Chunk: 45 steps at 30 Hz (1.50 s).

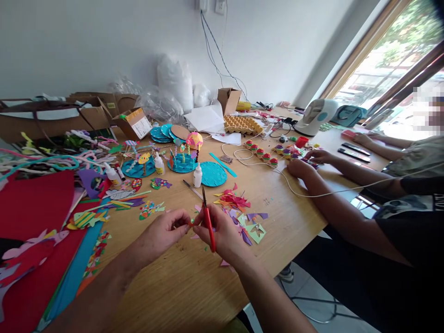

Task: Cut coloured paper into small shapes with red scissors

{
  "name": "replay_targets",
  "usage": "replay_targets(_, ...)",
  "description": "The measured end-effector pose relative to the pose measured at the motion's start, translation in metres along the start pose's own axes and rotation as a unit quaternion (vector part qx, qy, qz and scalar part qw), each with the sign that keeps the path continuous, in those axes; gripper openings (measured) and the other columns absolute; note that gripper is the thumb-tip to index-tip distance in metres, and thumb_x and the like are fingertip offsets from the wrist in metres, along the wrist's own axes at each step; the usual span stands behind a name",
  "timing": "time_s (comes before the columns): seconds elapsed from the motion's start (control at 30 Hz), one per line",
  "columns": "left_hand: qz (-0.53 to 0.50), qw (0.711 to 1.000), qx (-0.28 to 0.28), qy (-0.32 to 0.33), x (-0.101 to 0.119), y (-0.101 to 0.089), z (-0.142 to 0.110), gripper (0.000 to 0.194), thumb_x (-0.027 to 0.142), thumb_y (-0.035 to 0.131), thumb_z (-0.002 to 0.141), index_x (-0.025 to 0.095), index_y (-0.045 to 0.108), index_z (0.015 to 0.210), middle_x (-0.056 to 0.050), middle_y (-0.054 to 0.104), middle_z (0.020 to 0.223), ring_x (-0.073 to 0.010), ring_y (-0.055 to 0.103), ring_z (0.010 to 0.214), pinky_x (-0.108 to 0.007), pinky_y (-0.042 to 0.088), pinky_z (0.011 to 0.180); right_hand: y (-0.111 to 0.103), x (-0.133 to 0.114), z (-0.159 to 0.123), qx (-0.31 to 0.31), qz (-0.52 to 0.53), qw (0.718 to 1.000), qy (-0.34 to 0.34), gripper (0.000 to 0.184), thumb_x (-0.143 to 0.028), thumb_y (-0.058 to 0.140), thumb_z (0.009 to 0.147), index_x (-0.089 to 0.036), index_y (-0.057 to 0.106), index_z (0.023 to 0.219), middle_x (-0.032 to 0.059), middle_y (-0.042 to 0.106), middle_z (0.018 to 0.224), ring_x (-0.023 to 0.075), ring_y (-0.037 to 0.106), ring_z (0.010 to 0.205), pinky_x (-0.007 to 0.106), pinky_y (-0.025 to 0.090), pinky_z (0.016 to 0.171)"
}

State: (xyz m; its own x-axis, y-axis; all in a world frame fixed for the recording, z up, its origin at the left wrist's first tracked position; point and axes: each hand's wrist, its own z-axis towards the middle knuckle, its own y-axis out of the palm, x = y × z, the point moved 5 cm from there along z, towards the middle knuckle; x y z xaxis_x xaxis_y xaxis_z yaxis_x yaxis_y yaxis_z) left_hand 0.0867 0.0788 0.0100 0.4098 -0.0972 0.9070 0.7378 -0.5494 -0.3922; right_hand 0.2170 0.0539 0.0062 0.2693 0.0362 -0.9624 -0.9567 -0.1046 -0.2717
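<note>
My right hand point(222, 233) is closed around red-handled scissors point(207, 219), whose blades point away from me over the wooden table point(180, 286). My left hand point(164, 231) pinches a tiny scrap between thumb and fingers, right against the right hand's fingertips; the scrap is too small to name. Just beyond the hands lie coloured foam offcuts point(236, 201), red, purple and green.
Red and blue foam sheets point(31, 208) cover the left side. Teal discs with craft figures point(183, 162), glue bottles point(197, 175) and pipe cleaners stand further back. On the right, other people's arms point(322, 194) rest on the table near small decorated balls point(263, 155). Cardboard boxes line the far wall.
</note>
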Motion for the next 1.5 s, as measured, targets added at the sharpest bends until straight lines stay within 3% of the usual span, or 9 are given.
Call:
replay_targets(0.13, -0.025, 1.0, -0.008, 0.001, 0.001, -0.001, 0.001, 0.01, 0.027, 0.05, 0.072, 0.018, 0.055, 0.069, 0.004, 0.048, 0.062, -0.0126, 0.044, 0.058, -0.022, 0.037, 0.05, 0.001, 0.0, 0.003, -0.005, 0.061, 0.998, 0.019, 0.018, -0.021, 0.063, 0.065, -0.018, 0.047, 0.072, -0.0041, 0.053, 0.065, 0.0096, 0.045, 0.054, 0.02, 0.036, 0.048)
replay_targets(0.37, -0.097, 0.994, 0.048, 0.012, 0.002, -0.004, -0.005, 0.02, 0.034, 0.046, 0.081, 0.018, 0.059, 0.078, 0.001, 0.053, 0.066, -0.0144, 0.049, 0.061, -0.023, 0.04, 0.052, -0.003, -0.001, 0.005, 0.032, 0.11, 0.993, 0.042, 0.018, -0.023, 0.06, 0.063, -0.02, 0.044, 0.069, -0.0054, 0.05, 0.06, 0.01, 0.047, 0.053, 0.022, 0.039, 0.049)
replay_targets(0.6, -0.072, 0.994, 0.077, 0.027, 0.003, 0.004, 0.0, 0.012, 0.026, 0.053, 0.074, 0.019, 0.056, 0.065, 0.004, 0.049, 0.059, -0.0125, 0.044, 0.055, -0.022, 0.035, 0.05, 0.002, 0.0, 0.007, 0.022, 0.132, 0.991, 0.021, 0.025, -0.031, 0.063, 0.064, -0.02, 0.043, 0.072, -0.0046, 0.049, 0.062, 0.0105, 0.045, 0.054, 0.022, 0.037, 0.049)
replay_targets(0.73, -0.119, 0.989, 0.088, 0.003, 0.002, 0.0, -0.003, 0.012, 0.028, 0.054, 0.074, 0.019, 0.056, 0.067, 0.005, 0.048, 0.057, -0.0118, 0.045, 0.055, -0.022, 0.038, 0.052, -0.008, -0.002, -0.008, 0.021, 0.012, 1.0, -0.006, 0.017, -0.031, 0.056, 0.075, -0.019, 0.043, 0.073, -0.0044, 0.045, 0.063, 0.0106, 0.042, 0.057, 0.021, 0.034, 0.051)
replay_targets(0.8, -0.157, 0.982, 0.104, -0.01, 0.003, -0.003, -0.005, 0.013, 0.029, 0.055, 0.074, 0.018, 0.056, 0.068, 0.005, 0.051, 0.058, -0.0118, 0.047, 0.056, -0.023, 0.04, 0.054, -0.01, 0.0, -0.019, -0.012, -0.061, 0.998, 0.004, 0.02, -0.03, 0.047, 0.082, -0.02, 0.039, 0.066, -0.0049, 0.04, 0.058, 0.0099, 0.037, 0.054, 0.02, 0.029, 0.049)
replay_targets(1.0, -0.231, 0.966, 0.106, -0.038, 0.007, -0.003, -0.007, 0.013, 0.029, 0.059, 0.073, 0.017, 0.057, 0.07, 0.0, 0.062, 0.064, -0.0144, 0.058, 0.064, -0.026, 0.048, 0.061, -0.009, 0.008, -0.041, -0.055, -0.234, 0.97, 0.024, 0.024, -0.028, 0.044, 0.084, -0.019, 0.038, 0.062, -0.0055, 0.037, 0.054, 0.0087, 0.032, 0.05, 0.021, 0.022, 0.047)
replay_targets(1.5, -0.307, 0.948, 0.041, -0.076, 0.005, 0.016, 0.0, 0.011, 0.026, 0.062, 0.072, 0.016, 0.058, 0.069, 0.001, 0.065, 0.065, -0.0134, 0.062, 0.064, -0.028, 0.052, 0.066, -0.004, 0.004, -0.035, -0.064, -0.237, 0.969, 0.008, 0.027, -0.031, 0.042, 0.087, -0.019, 0.04, 0.063, -0.0057, 0.037, 0.053, 0.0076, 0.033, 0.048, 0.02, 0.023, 0.046)
